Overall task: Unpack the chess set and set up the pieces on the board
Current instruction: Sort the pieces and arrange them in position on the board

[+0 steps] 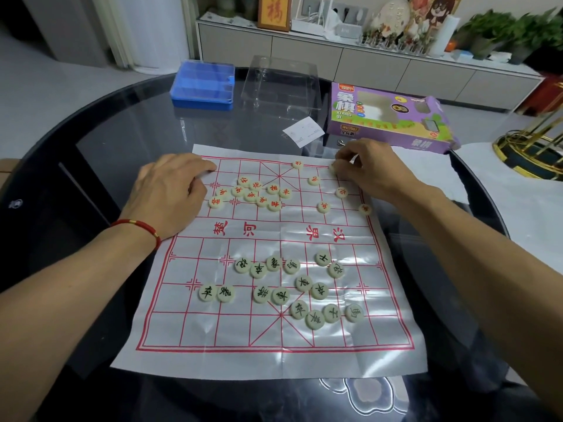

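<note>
Pinching a far-corner piece [333, 167] in right hand [370, 169] grip, left hand [170, 190] flat on board sheet [274, 357], glass table [122, 132]

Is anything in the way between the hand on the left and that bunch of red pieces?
Nothing visible. The left hand rests on the board's far left corner, and only bare board lies between it and the red pieces.
</note>
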The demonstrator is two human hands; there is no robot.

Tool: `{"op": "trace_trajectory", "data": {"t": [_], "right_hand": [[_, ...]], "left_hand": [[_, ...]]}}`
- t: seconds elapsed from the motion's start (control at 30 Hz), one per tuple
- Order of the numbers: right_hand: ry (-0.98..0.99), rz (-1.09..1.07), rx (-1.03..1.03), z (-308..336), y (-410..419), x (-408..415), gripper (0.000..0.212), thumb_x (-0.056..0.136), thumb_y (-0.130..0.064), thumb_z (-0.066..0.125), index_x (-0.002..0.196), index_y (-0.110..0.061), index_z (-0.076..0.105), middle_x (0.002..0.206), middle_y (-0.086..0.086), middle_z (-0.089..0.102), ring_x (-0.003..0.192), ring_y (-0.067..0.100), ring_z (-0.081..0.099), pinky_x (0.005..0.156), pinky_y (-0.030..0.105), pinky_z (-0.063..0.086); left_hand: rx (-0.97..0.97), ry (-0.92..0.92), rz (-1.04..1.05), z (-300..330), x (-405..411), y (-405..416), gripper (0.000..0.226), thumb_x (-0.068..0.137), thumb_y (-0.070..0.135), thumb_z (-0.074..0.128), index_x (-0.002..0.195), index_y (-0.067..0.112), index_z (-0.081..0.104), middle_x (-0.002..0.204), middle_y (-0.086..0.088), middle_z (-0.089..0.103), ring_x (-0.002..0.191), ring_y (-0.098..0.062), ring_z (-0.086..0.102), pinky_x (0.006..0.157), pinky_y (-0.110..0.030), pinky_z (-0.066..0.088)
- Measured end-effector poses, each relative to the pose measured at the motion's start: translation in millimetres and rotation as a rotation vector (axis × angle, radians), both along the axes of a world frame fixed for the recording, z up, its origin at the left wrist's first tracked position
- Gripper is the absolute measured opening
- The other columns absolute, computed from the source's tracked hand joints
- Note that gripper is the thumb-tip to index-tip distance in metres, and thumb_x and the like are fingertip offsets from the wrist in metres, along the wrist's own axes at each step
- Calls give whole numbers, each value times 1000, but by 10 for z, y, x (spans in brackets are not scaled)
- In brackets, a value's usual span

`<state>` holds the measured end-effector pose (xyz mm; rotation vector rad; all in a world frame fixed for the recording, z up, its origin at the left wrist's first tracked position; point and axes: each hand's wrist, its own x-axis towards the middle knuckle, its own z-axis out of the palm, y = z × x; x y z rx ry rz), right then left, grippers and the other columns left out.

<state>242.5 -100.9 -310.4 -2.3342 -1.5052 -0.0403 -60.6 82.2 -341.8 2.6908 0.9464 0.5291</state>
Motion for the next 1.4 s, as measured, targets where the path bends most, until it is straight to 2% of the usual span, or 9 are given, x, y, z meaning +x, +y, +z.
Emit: {"op": "trace_trajectory", "data": {"t": [0.1,0.2,0.33,0.47,0.63,0.73,0.9,1.13,1.4], "right_hand": [[-82,52,72,81,-5,-1,17,99,-15,59,108,-9,73,107,4,71,88,16,61,70,24,50],[-97,190,9,164,38,-143,17,95,-17,67,110,-11,74,104,1,71,82,12,61,65,16,47],[-142,246,-136,108,145,-285,29,91,-33,71,115,-15,72,104,2,73,82,15,65,73,30,59],[-152,219,-173,122,182,-336,23,93,-24,71,114,-15,73,107,4,74,86,17,68,77,31,60],[-94,306,4,274,550,-748,18,92,-16,70,109,-15,75,105,0,73,82,8,63,74,24,56],[-55,335,28,233,1002,-1029,19,92,-19,71,110,-16,74,107,0,73,87,13,66,76,29,58],[-21,275,-77,113,1514,-1232,19,89,-19,70,108,-19,73,106,3,73,91,22,68,81,38,60],[-2,275,-116,100,1561,-1172,18,90,-13,69,107,-16,76,104,3,73,90,20,67,82,33,59],[15,268,-132,146,1553,-1175,21,90,-17,71,111,-14,74,107,4,72,92,20,67,78,25,55]], "left_hand": [[-4,-6,-3,15,-1,-2,35,101,23,46,134,25,57,137,3,58,131,-22,46,112,-53,30],[-12,-4,0,22,0,-2,35,101,23,45,134,26,57,137,3,57,131,-21,45,112,-53,30],[-36,-6,20,30,-5,-10,36,100,23,47,135,24,54,135,2,58,128,-22,48,112,-52,31],[-57,-23,31,53,-10,-23,36,98,22,51,134,19,53,131,-2,60,123,-24,52,113,-50,30],[-65,-57,37,53,-10,-21,30,98,20,53,127,18,57,130,0,60,122,-21,52,114,-46,28],[-71,-66,40,43,-10,15,29,99,19,50,127,19,59,132,1,59,125,-19,49,115,-44,26],[-71,-109,30,31,-14,67,34,98,10,44,124,21,63,130,6,61,125,-16,48,113,-40,25],[-88,-104,43,16,-3,57,36,98,9,45,129,20,61,134,3,59,129,-17,46,116,-41,22],[-104,-106,57,12,9,59,38,95,8,51,130,21,60,135,3,58,130,-17,45,116,-41,21]]}}
